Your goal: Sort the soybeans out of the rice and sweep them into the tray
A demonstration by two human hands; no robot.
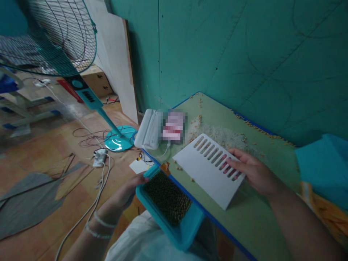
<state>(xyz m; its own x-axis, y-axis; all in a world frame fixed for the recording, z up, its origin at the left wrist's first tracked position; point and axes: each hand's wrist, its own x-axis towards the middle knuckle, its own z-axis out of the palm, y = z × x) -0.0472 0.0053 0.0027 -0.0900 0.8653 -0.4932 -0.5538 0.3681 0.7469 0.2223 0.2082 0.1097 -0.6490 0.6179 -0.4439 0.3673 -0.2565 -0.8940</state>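
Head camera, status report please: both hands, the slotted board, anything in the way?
Left hand gripping blue tray of beans. Right hand holding white slotted board over table, near scattered grains. Phone lies close by, possibly in the way.

Cannot see most of the left fingers, hidden at the rim of a turquoise rectangular plastic tray; cannot count the tiny dark-green beans just right of them. Can see the right fingers only partly, through the slots of a flat white panel. Cannot read the pixelated, pink-screened phone beyond them to the left, nor single out grains in the whitish heap just past them. Cannot follow the turquoise wire-caged fan, well beyond the left fingers, past the upper left edge.
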